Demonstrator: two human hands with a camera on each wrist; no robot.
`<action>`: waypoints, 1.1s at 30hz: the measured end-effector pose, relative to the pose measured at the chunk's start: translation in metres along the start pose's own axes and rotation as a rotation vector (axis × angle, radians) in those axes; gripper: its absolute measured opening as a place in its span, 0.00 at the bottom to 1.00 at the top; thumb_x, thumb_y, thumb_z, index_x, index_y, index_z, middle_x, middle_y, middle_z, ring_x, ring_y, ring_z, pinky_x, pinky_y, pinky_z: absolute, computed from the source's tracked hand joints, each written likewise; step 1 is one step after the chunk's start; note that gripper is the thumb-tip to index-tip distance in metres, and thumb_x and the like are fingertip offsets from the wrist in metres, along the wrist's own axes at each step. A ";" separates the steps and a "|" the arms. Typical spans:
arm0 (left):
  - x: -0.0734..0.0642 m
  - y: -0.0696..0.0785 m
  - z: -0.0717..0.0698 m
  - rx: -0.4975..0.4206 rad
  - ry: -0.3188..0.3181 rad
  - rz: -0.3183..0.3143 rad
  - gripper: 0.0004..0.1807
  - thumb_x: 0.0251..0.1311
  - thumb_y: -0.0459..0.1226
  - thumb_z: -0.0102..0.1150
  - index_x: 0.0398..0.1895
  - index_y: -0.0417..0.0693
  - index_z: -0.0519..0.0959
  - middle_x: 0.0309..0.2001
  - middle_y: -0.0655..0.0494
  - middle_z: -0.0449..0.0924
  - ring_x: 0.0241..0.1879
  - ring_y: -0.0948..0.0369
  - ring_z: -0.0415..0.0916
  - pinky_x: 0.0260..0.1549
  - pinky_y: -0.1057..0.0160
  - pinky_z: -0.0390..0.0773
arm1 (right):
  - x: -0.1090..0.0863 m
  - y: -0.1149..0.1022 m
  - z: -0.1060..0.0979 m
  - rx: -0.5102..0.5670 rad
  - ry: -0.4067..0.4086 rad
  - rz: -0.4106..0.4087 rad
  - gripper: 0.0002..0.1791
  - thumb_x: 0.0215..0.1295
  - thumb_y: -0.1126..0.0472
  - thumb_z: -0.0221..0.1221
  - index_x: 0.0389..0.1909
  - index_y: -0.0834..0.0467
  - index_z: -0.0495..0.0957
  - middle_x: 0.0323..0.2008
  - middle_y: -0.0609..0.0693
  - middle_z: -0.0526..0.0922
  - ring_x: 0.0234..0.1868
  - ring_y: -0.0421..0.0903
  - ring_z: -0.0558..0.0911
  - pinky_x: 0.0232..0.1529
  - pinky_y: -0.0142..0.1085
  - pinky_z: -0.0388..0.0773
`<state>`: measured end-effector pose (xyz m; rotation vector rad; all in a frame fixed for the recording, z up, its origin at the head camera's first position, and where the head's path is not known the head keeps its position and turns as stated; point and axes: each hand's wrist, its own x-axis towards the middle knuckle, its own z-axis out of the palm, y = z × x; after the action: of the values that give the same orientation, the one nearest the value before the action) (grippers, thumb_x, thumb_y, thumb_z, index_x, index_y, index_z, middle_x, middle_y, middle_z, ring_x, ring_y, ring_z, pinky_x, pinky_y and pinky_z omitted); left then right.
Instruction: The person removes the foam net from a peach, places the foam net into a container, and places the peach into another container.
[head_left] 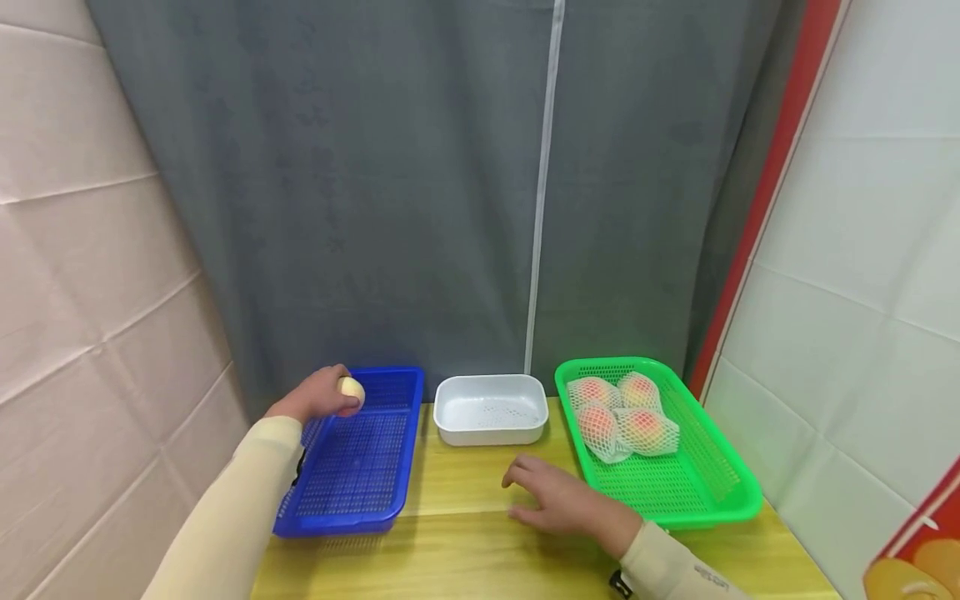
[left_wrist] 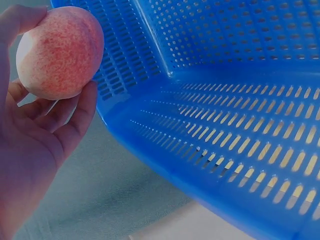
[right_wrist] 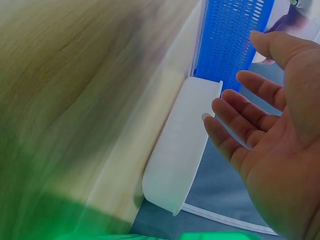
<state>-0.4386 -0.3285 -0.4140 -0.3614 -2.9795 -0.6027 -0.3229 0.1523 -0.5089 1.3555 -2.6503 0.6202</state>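
Note:
In the head view my left hand (head_left: 321,393) grips a peach (head_left: 351,392) over the far left part of a blue basket (head_left: 405,467). The left wrist view shows the peach (left_wrist: 65,52) close up, pink-red with a pale side, held between thumb and fingers beside the basket wall (left_wrist: 150,135). My right hand (head_left: 551,496) holds nothing and hovers above the wooden table, left of a green basket (head_left: 720,467). Its fingers (right_wrist: 235,120) are loosely bent in the right wrist view. Several peaches in white foam nets (head_left: 626,417) lie in the green basket.
Between the two baskets, at the back of the table (head_left: 450,550), stands a white rectangular tray (head_left: 491,436). A grey curtain (head_left: 375,183) hangs behind. Pale panels stand at the left (head_left: 97,292) and right (head_left: 840,333).

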 end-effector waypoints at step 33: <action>0.023 -0.043 0.042 0.157 0.014 -0.139 0.35 0.49 0.44 0.82 0.53 0.28 0.78 0.44 0.31 0.79 0.46 0.35 0.80 0.51 0.35 0.81 | -0.001 -0.007 -0.004 0.067 -0.042 0.050 0.16 0.77 0.51 0.70 0.59 0.49 0.81 0.55 0.45 0.79 0.57 0.39 0.80 0.61 0.39 0.83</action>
<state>-0.4728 -0.3458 -0.4653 -0.1388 -3.0307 -0.3771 -0.3172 0.1512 -0.5039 1.3367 -2.7277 0.7000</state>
